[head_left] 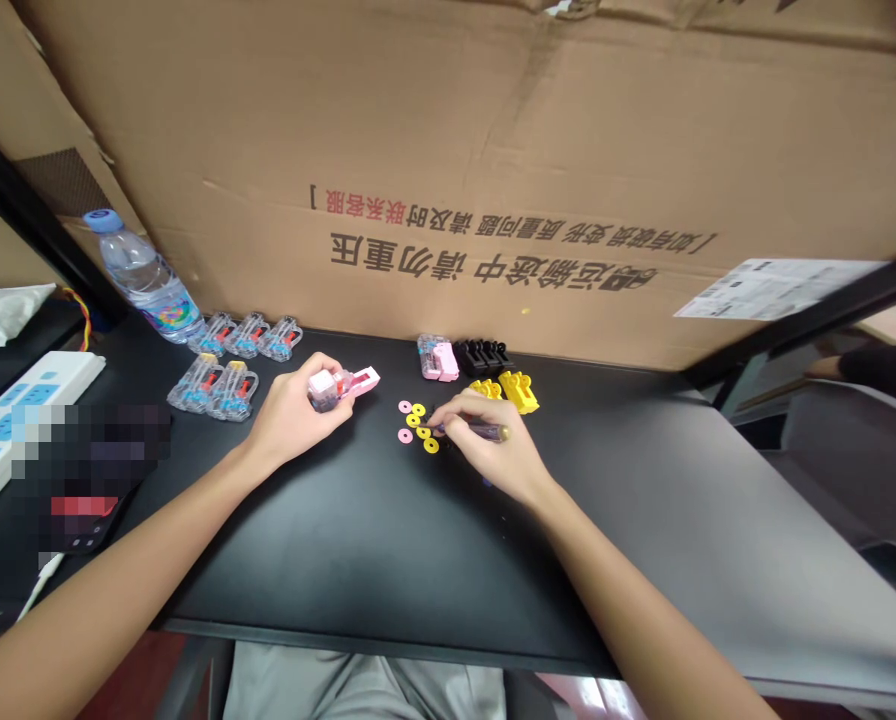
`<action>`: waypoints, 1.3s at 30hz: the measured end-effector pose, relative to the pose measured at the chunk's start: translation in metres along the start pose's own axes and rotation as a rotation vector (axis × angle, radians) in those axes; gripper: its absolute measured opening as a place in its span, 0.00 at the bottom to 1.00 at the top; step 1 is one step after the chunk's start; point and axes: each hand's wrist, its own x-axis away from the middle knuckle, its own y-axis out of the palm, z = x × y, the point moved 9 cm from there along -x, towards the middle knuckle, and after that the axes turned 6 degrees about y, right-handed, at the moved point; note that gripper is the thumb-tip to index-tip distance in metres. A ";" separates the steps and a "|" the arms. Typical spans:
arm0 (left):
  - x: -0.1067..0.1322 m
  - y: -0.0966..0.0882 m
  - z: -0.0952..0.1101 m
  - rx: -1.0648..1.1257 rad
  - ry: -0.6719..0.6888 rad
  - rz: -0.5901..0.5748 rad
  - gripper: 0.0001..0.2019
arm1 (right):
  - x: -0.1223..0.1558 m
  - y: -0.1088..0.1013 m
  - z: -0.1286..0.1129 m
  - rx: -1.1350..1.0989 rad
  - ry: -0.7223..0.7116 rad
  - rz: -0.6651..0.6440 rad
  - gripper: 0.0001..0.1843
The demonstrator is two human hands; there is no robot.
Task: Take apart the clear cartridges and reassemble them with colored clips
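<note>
My left hand [290, 415] is closed around a small pink and clear plastic assembly [326, 388], with a pink arm [362, 380] sticking out to the right. Between the fingers of my right hand [493, 440] is a slim dark pen-like tool [485, 431] with a gold-coloured end. Its tip points left at the yellow discs [423, 432], each with a hole in the middle. Pink discs [405, 436] of the same shape lie beside them. I cannot tell whether the tip touches a disc.
Behind my right hand stand yellow plastic parts [519, 392], black parts [483, 356] and a pink and clear unit [438, 358]. Several clear units [230, 390] sit at left, near a water bottle [144, 275]. A power strip [24, 420], a phone and a cardboard wall [448, 120] border the table.
</note>
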 end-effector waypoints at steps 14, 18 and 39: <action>0.002 0.008 0.002 -0.032 0.031 -0.069 0.09 | 0.003 0.009 -0.011 0.076 -0.156 0.022 0.13; 0.002 0.014 0.007 0.060 0.084 -0.116 0.10 | 0.005 0.000 -0.020 0.062 -0.216 0.050 0.12; 0.022 0.045 0.026 0.626 -0.037 -0.245 0.20 | 0.024 0.023 -0.049 0.113 -0.411 -0.096 0.05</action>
